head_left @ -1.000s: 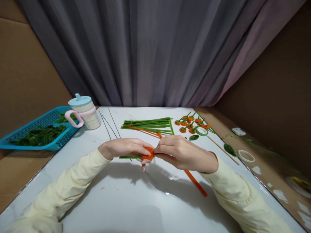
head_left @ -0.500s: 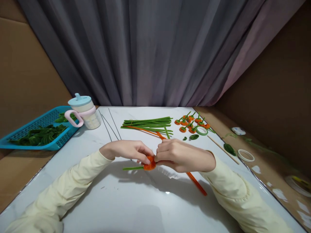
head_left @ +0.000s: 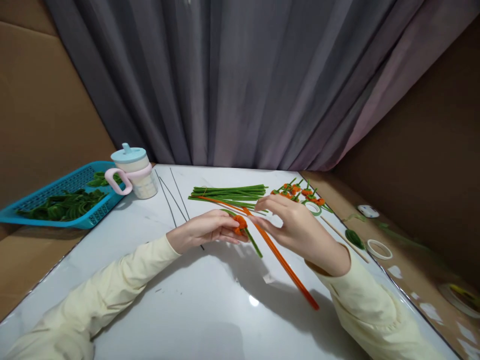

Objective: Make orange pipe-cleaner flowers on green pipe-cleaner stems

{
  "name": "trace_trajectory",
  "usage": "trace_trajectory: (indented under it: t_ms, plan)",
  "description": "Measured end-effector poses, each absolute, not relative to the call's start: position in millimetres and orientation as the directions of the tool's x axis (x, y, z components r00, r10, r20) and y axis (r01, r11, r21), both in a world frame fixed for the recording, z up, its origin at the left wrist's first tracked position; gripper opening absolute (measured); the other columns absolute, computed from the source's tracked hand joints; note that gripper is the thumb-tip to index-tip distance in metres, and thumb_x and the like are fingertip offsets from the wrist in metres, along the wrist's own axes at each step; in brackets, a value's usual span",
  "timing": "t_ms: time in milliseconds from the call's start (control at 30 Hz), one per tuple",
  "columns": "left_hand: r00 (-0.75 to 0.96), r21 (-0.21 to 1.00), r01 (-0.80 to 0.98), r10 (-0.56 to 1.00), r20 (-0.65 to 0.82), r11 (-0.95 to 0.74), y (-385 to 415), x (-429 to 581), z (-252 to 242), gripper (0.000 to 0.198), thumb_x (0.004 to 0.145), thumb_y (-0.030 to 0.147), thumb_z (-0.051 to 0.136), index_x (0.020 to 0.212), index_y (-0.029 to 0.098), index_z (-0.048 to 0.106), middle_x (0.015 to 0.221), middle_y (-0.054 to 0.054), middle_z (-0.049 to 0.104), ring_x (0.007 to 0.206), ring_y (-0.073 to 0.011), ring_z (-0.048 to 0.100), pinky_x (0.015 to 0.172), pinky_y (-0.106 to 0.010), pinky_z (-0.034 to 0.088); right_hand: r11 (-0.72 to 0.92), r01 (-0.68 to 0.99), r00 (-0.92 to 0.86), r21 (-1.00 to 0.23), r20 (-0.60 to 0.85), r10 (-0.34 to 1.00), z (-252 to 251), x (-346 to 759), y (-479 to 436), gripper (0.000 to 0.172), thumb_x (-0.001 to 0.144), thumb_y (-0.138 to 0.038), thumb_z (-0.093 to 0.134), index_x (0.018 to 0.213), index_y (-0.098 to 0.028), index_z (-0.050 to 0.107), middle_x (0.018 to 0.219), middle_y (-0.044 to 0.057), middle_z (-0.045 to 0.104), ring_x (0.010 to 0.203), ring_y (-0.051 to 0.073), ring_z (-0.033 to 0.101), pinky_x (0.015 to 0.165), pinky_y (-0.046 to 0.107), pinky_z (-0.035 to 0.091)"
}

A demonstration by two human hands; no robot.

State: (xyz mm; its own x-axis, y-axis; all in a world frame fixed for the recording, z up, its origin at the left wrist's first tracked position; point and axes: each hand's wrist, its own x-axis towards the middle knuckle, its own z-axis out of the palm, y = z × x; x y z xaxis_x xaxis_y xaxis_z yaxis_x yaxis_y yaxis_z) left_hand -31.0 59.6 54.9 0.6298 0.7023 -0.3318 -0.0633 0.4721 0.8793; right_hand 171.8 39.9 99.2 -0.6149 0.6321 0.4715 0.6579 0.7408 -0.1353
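My left hand [head_left: 204, 229] pinches a small orange pipe-cleaner bud [head_left: 240, 223] on a short green stem [head_left: 253, 243], which points down and to the right. My right hand [head_left: 296, 227] is beside the bud with its fingers spread and nothing in them. A long orange pipe cleaner [head_left: 284, 263] lies on the white table [head_left: 195, 305] under the right hand. Behind the hands lies a bundle of green pipe cleaners [head_left: 228, 192]. Several finished orange buds [head_left: 300, 191] lie at the far right.
A blue basket [head_left: 45, 197] holding green leaf pieces stands at the far left beside a lidded cup [head_left: 134, 171]. Thin wires [head_left: 173, 200] lie near the cup. Tape rolls [head_left: 378, 248], a green leaf [head_left: 354, 237] and a wooden stick [head_left: 345, 232] sit at the right edge.
The left hand turned the bud so the stem swung from pointing left to down-right. The right hand let go and opened. Both hands moved a little farther away.
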Motion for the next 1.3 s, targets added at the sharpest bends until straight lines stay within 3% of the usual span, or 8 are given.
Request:
trace_trajectory:
  t_ms: [133,267,433,567,700,967,1133,1300]
  plan:
    - [0.556,0.87,-0.147,0.767,-0.32,0.47,54.7,-26.0,56.4,0.013,0.077,0.023,0.065,0.079,0.011,0.065,0.081,-0.008,0.069,0.076,-0.0165,0.066,0.075,-0.026,0.051,0.639,0.768,-0.585,-0.038,0.366,0.724,89.2,157.7,29.1,0.022,0.081,-0.036,0.061,0.081,-0.016,0.054,0.076,0.004,0.061,0.066,0.017,0.056,0.051,0.025,0.033]
    - [0.514,0.906,-0.206,0.829,-0.223,0.371,49.5,-23.4,57.3,0.013,0.078,0.024,0.062,0.078,0.011,0.063,0.073,-0.005,0.067,0.067,-0.0124,0.062,0.068,-0.023,0.048,0.575,0.817,-0.546,0.046,0.38,0.746,74.9,144.6,28.6,0.017,0.084,-0.032,0.057,0.083,-0.016,0.053,0.075,0.003,0.06,0.061,0.016,0.055,0.046,0.025,0.025]
    - [0.409,0.959,-0.074,0.885,-0.22,0.272,47.0,-23.0,54.3,0.019,0.079,0.031,0.057,0.08,0.012,0.062,0.078,-0.007,0.068,0.082,-0.0169,0.064,0.075,-0.026,0.045,0.567,0.808,-0.579,0.161,0.395,0.713,69.0,141.5,28.5,0.003,0.085,-0.018,0.054,0.084,-0.016,0.054,0.078,0.005,0.06,0.065,0.017,0.057,0.044,0.026,0.023]
    - [0.371,0.98,-0.032,0.913,-0.172,0.198,47.0,-21.8,51.7,0.018,0.079,0.028,0.055,0.087,0.014,0.061,0.085,-0.007,0.069,0.084,-0.0198,0.066,0.075,-0.03,0.045,0.578,0.794,-0.603,0.189,0.368,0.708,67.0,140.8,29.6,0.004,0.084,-0.015,0.053,0.087,-0.015,0.054,0.081,0.006,0.061,0.068,0.019,0.058,0.045,0.027,0.027]
    - [0.321,0.986,-0.024,0.935,-0.149,0.165,46.0,-19.6,50.7,0.019,0.079,0.027,0.053,0.091,0.015,0.061,0.086,-0.007,0.069,0.083,-0.0202,0.066,0.073,-0.029,0.046,0.606,0.782,-0.616,0.147,0.338,0.712,62.6,140.3,32.8,0.007,0.085,-0.014,0.051,0.092,-0.014,0.055,0.083,0.007,0.062,0.07,0.019,0.059,0.05,0.027,0.035]
    - [0.27,0.998,-0.006,0.962,-0.052,0.056,44.5,-19.3,53.7,0.021,0.081,0.029,0.051,0.088,0.014,0.065,0.088,-0.007,0.068,0.084,-0.0188,0.063,0.067,-0.025,0.047,0.619,0.781,-0.566,-0.087,0.322,0.759,62.5,141.6,39.2,0.015,0.091,-0.021,0.044,0.094,-0.013,0.056,0.08,0.007,0.063,0.067,0.017,0.06,0.057,0.026,0.041]
    - [0.249,0.981,0.149,0.965,0.081,-0.121,48.8,-21.5,52.0,0.029,0.082,0.04,0.053,0.087,0.015,0.064,0.078,-0.004,0.064,0.072,-0.0157,0.059,0.057,-0.022,0.043,0.651,0.739,-0.58,-0.171,0.329,0.745,67.8,143.1,39.6,0.014,0.09,-0.016,0.045,0.094,-0.013,0.058,0.082,0.007,0.064,0.067,0.015,0.06,0.059,0.024,0.042]
    - [0.507,0.945,0.195,0.852,0.132,-0.262,57.2,-36.2,61.0,0.031,0.08,0.037,0.059,0.105,0.017,0.061,0.086,-0.004,0.064,0.07,-0.0142,0.059,0.061,-0.024,0.046,0.713,0.679,-0.626,-0.175,0.369,0.687,70.8,151.6,43.2,0.014,0.089,-0.016,0.045,0.089,-0.012,0.058,0.078,0.007,0.063,0.064,0.014,0.058,0.056,0.023,0.041]
